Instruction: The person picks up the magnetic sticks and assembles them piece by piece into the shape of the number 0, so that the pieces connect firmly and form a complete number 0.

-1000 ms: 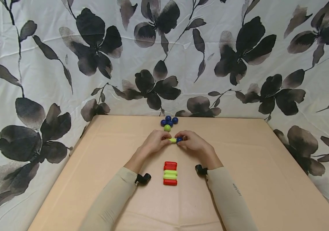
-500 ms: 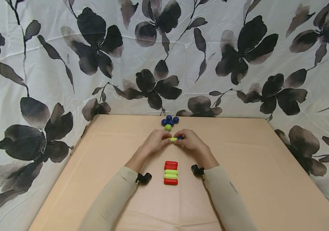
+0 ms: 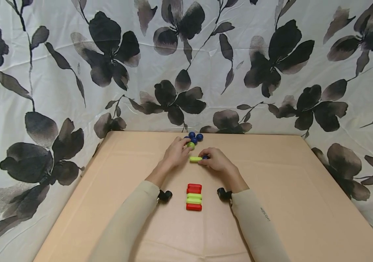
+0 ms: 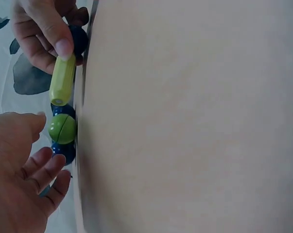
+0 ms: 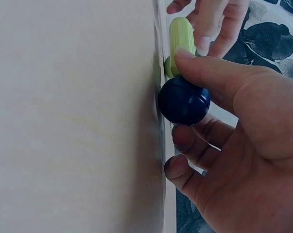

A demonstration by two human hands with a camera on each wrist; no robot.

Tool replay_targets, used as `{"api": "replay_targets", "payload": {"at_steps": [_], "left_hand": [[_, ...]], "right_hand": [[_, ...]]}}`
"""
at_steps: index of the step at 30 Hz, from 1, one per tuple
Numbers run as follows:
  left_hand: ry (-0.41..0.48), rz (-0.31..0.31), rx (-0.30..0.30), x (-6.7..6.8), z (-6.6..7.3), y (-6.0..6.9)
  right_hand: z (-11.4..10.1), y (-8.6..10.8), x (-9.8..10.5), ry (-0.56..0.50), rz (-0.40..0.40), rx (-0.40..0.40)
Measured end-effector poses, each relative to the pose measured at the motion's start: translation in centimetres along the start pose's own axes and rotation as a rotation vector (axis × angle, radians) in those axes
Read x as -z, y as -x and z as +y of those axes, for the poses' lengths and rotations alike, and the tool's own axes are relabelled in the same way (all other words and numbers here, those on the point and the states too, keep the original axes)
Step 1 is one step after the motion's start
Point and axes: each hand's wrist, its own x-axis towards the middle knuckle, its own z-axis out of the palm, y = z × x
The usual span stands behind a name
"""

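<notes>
My right hand (image 3: 217, 160) pinches a short yellow-green rod (image 4: 62, 80) close to the end where a dark blue ball (image 5: 184, 101) meets it. Its thumb presses on the rod, and fingertips sit by the ball. The rod's other end points left, free of any hand. My left hand (image 3: 176, 153) is at a green ball (image 4: 62, 129), thumb and fingers spread on either side of it; in the left wrist view a gap shows between them and the ball. Right behind the green ball sits a cluster of several blue balls (image 3: 199, 137), partly hidden by the left hand.
Nearer the person, a column of red rods (image 3: 194, 207) and yellow-green rods (image 3: 194, 198) lies side by side on the tan table (image 3: 271, 203). The table's far edge runs just behind the blue balls, against a floral cloth (image 3: 222, 72).
My left hand has let go of the yellow-green rod and moved up to the green ball. The right hand stays nearly in place, still holding the rod by the blue ball.
</notes>
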Motion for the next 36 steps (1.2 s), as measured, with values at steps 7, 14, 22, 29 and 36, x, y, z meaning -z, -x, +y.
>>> {"api": "replay_targets", "payload": {"at_steps": [7,14,22,29,36], "left_hand": [[-0.057,-0.025,0.016,-0.5,0.1,-0.8],[-0.139,0.009,-0.011,-0.6,0.4,-1.4],[-0.2,-0.033,-0.043,-0.5,0.7,-1.6],[-0.246,-0.119,-0.051,0.6,0.5,-1.1],[-0.098,-0.213,-0.051,2.3,-0.7,-0.1]], "right_hand": [[0.1,0.1,0.0,-0.019,0.003,-0.007],[0.1,0.0,-0.1,-0.018,0.006,-0.003],[0.1,0.1,0.0,-0.019,0.006,0.0],[0.2,0.1,-0.1,-0.033,0.003,-0.008],[0.0,0.2,0.0,-0.035,0.004,-0.016]]}}
